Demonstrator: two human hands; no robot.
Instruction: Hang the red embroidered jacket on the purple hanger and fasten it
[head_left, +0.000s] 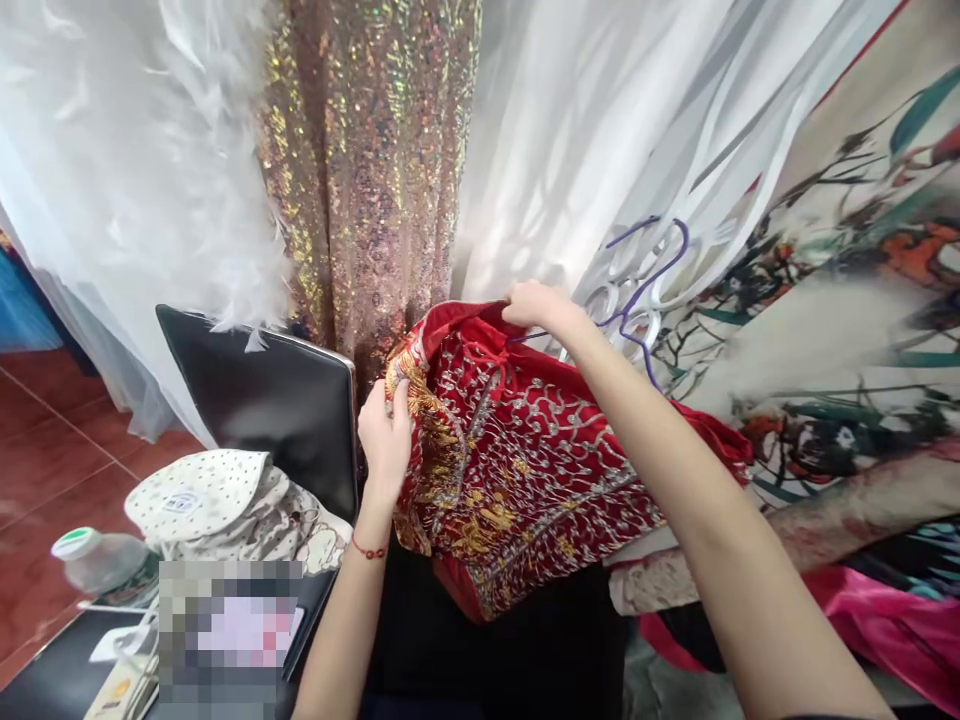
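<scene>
A red garment (517, 460) with gold and silver embroidery hangs in front of me, held up between both hands. My left hand (385, 432) pinches its left edge, fingers closed on the cloth. Closed on the garment's top edge is my right hand (534, 305), close to a purple hanger (651, 282) that sits among white hangers. The lower part of the garment droops over something dark below.
Behind hang a sequined gold dress (367, 170), white feathery and sheer fabrics (135, 150), and a painted-print cloth (847, 330) at right. An open laptop (277, 400), a dotted cloth hat (202, 490) and a plastic bottle (97, 560) sit at lower left. Pink fabric (892, 620) lies lower right.
</scene>
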